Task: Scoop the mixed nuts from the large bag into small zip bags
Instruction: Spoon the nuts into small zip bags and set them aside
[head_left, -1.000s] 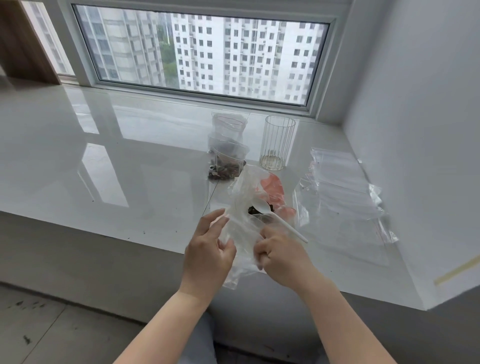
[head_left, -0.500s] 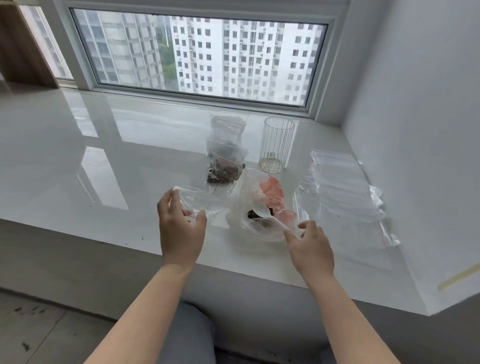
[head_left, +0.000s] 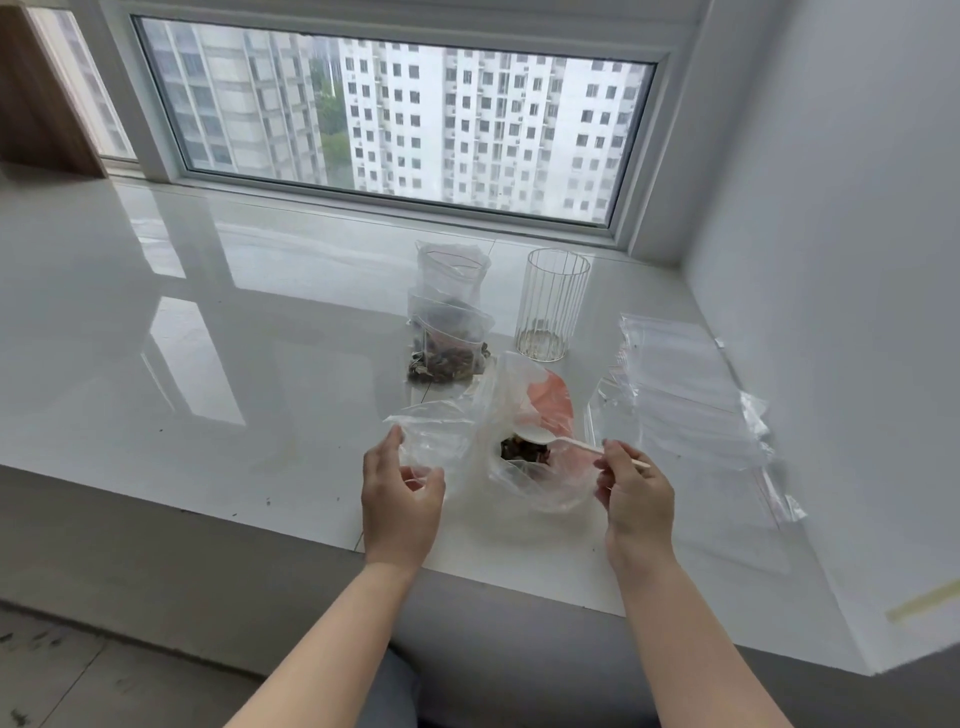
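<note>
Since half a second ago the right hand (head_left: 635, 493) has closed on the handle of the white plastic spoon (head_left: 563, 442), where before it only reached toward it, and the left hand (head_left: 400, 499) has drawn its bag in closer to the large one. On the glossy white sill (head_left: 208, 364) the flat stack of unused zip bags (head_left: 685, 395) lies to the right, near the wall. Left of that stack, the large bag (head_left: 524, 415), clear with a pink panel, sags open with a dark heap of mixed nuts (head_left: 522, 451) at its bottom and the spoon's bowl resting just above them. Behind it stand a ribbed glass tumbler (head_left: 551, 304) and filled small bags (head_left: 449, 338), one clearly holding nuts. The left hand's fingers curl round the empty small zip bag (head_left: 434, 434), gripping its near end; its mouth seems to face the large bag, though the clear film makes this hard to read. The right hand pinches the spoon handle between thumb and fingertips. The likely risks lie in the limp film: if the small bag's mouth collapses or is not held wide, a loaded spoon could tip nuts onto the sill, and digging into the slack large bag with nothing holding it could drag it or fold it over the nuts.
</note>
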